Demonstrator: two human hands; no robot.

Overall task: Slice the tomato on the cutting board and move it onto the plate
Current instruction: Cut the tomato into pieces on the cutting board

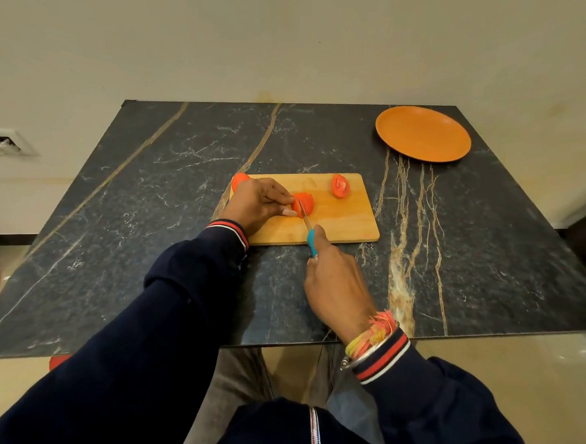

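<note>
Closest, the right hand (337, 280) wraps the knife (310, 237) by its teal handle over the board's (344, 220) near edge, blade set into the tomato (306, 203) mid-board. The left hand (257, 203) pinches that tomato steady. One wedge (340, 186) lies near the board's far right corner, another wedge (239, 180) at its far left. The plate (423, 133) sits at the table's (151, 193) far right corner. Tomato flesh is likely soft, wet and slippery, so lift it lightly by the skin.
</note>
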